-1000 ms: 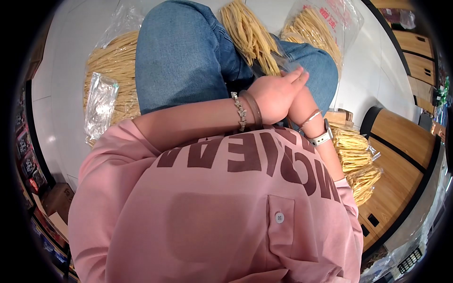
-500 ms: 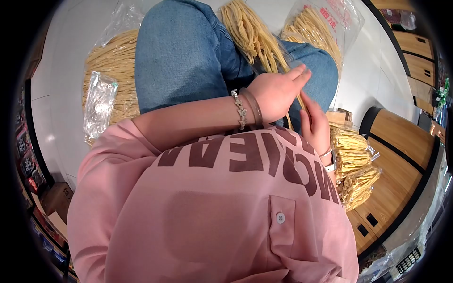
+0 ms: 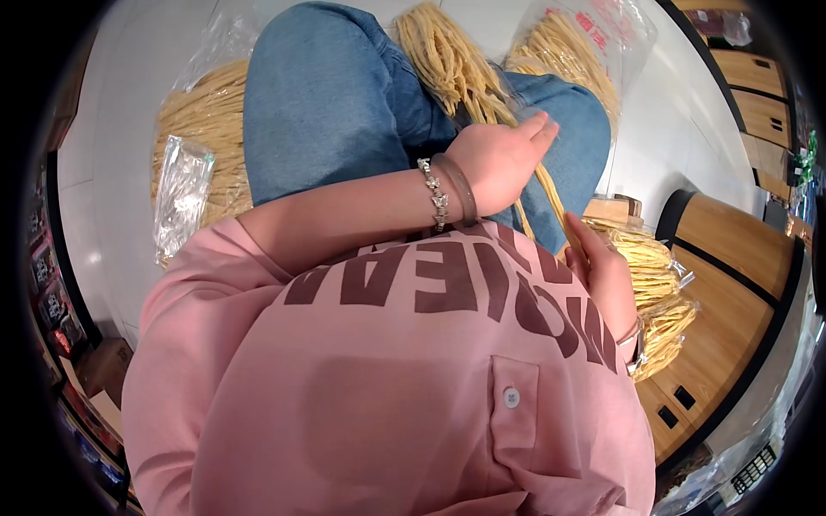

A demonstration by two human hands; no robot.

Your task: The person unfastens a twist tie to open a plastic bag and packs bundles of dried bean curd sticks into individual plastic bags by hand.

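Note:
A bunch of long yellow dried strips [image 3: 443, 56], which look like bean curd sticks, lies between my knees with clear plastic about its near end. My left hand [image 3: 495, 168], with two bracelets on the wrist, closes over the near end; two fingers point forward, and its palm side is hidden. From under it a thin yellow strand [image 3: 549, 193] runs down to the right. My right hand [image 3: 607, 267] pinches the strand's lower end beside my chest. Another strand [image 3: 523, 222] hangs below my left hand.
Plastic bags of yellow strips lie on the floor left [image 3: 206, 112] and ahead right [image 3: 564, 56]. A crumpled clear wrapper [image 3: 182, 176] rests on the left bag. Several wrapped bundles [image 3: 658, 297] sit at my right, by wooden drawers [image 3: 723, 318]. Shelves line the left edge.
My right hand has moved down and to the right, away from my left hand, so a longer stretch of strand shows between them. My left hand has barely moved.

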